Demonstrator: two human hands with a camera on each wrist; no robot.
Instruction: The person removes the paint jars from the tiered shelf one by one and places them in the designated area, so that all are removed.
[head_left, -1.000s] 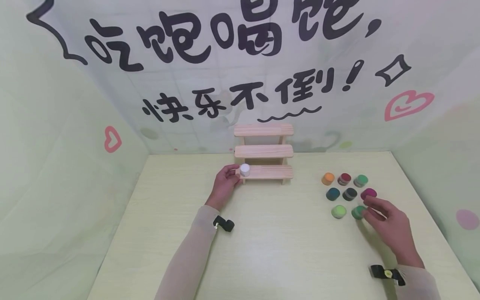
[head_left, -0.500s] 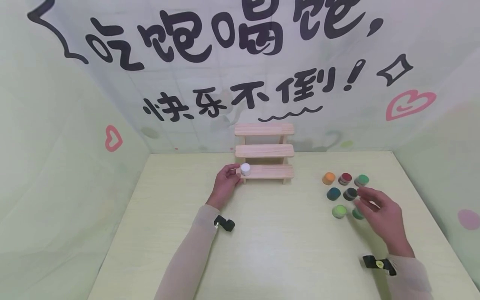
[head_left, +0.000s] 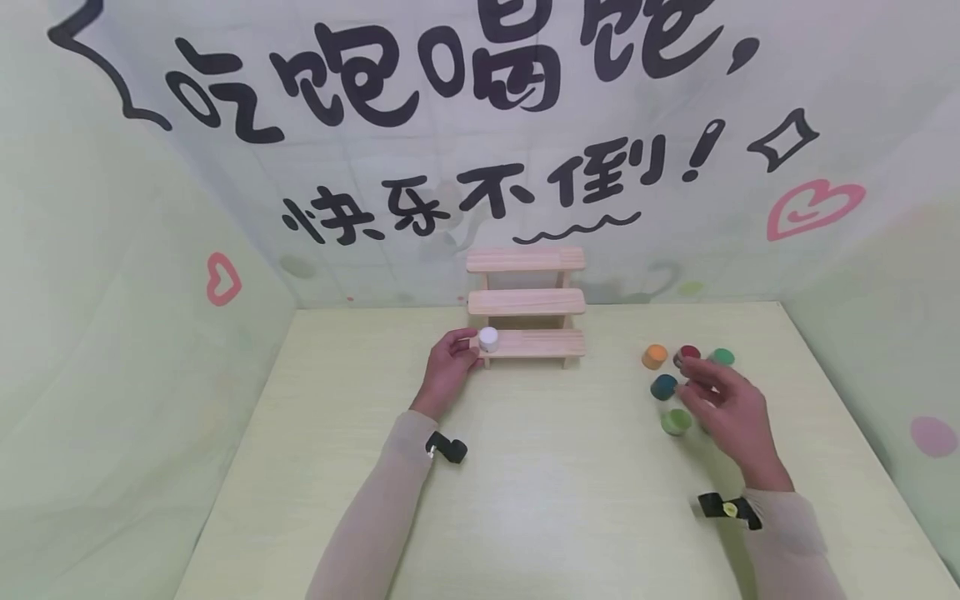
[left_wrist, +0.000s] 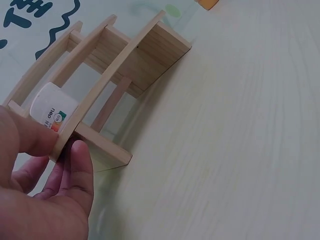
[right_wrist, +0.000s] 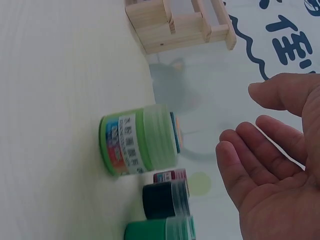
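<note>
A three-step wooden stand (head_left: 564, 302) stands near the back wall. My left hand (head_left: 447, 364) grips the left end of its lowest step between thumb and fingers, beside a white paint jar (head_left: 488, 339) standing on that step. Over the group of paint jars at the right, my right hand (head_left: 731, 417) hovers with fingers spread apart from the thumb and nothing between them. Around it are a light green jar (right_wrist: 132, 140), a teal jar (head_left: 663, 387), an orange jar (head_left: 655, 357) and a dark red jar (head_left: 686, 353). The hand hides other jars in the head view.
A green jar (head_left: 722, 357) stands at the back right of the group. The right wrist view shows a black jar (right_wrist: 162, 200) and another green jar (right_wrist: 150, 231). Printed cloth (head_left: 435, 275) hangs behind and beside the light wooden table (head_left: 540, 467).
My right hand has moved left across the jars, from the magenta and green ones towards the teal and dark red ones. My left hand stays on the stand.
</note>
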